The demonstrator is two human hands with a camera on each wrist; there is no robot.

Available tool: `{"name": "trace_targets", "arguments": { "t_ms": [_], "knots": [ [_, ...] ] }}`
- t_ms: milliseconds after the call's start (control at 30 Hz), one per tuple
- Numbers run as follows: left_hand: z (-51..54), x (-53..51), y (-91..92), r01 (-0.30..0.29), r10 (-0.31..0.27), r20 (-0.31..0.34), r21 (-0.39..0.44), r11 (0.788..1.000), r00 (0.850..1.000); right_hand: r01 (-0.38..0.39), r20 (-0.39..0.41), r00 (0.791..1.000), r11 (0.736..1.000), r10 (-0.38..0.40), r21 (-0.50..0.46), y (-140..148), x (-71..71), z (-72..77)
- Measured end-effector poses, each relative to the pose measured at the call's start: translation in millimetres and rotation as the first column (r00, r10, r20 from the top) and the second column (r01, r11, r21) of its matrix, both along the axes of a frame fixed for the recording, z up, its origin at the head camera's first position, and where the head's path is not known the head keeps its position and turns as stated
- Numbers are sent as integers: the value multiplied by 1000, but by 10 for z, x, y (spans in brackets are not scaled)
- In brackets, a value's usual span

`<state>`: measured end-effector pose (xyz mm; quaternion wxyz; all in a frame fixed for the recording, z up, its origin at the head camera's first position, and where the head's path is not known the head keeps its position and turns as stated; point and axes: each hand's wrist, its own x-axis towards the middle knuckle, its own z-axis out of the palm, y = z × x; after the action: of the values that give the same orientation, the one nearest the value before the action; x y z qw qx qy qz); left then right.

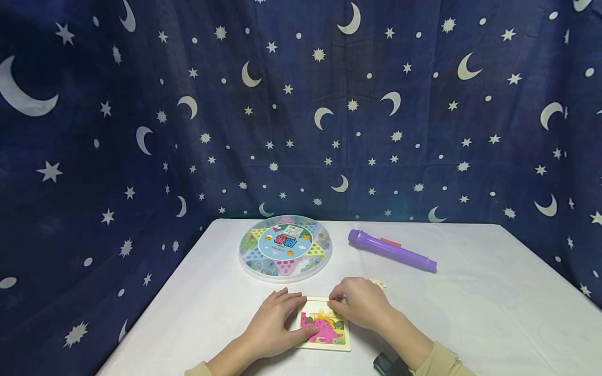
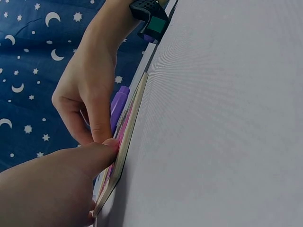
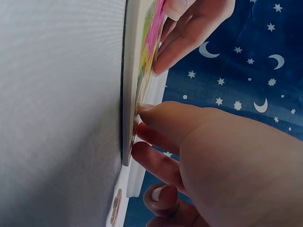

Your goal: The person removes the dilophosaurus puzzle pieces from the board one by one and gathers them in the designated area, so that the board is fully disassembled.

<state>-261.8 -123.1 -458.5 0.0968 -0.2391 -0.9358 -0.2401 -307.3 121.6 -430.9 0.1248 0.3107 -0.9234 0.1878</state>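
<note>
A small wooden jigsaw puzzle (image 1: 323, 334) with a pink dinosaur lies in a pale frame near the table's front. Its upper part shows bare pale backing. My left hand (image 1: 277, 324) holds the frame at its left side, the thumb pressed on the dinosaur. At the upper right of the puzzle, my right hand (image 1: 362, 303) has thumb and index finger pinched together against the board, on what looks like a puzzle piece mostly hidden by the fingers. Right wrist view: the thumb (image 3: 161, 113) touches the puzzle surface. A loose pale piece (image 1: 378, 283) lies behind the right hand.
A round clear-cased Chinese checkers set (image 1: 285, 245) with marbles lies at the back left of the white table (image 1: 470, 303). A purple toy microphone (image 1: 392, 251) lies at the back right. Dark blue curtains (image 1: 301, 104) with moons and stars surround the table.
</note>
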Motion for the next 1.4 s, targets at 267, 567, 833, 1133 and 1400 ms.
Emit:
{"name": "trace_targets", "arguments": {
  "t_ms": [267,567,833,1133,1400],
  "knots": [
    [23,15,-10,-8,8,5,-12,1000,1000,-25,-42,999,1000,25,-8,-7,-10,-2],
    [16,11,-3,-6,6,14,0,1000,1000,-63,50,996,994,68,-92,26,-55,-25],
    [8,-3,-4,-4,4,13,3,1000,1000,-85,278,950,973,144,-213,66,-72,51],
    [12,2,3,-11,11,24,-3,1000,1000,-134,361,909,967,207,-218,168,-97,112],
    [-1,10,-6,-11,11,28,-8,1000,1000,-16,420,897,960,137,-278,315,-200,144]
  ]
}}
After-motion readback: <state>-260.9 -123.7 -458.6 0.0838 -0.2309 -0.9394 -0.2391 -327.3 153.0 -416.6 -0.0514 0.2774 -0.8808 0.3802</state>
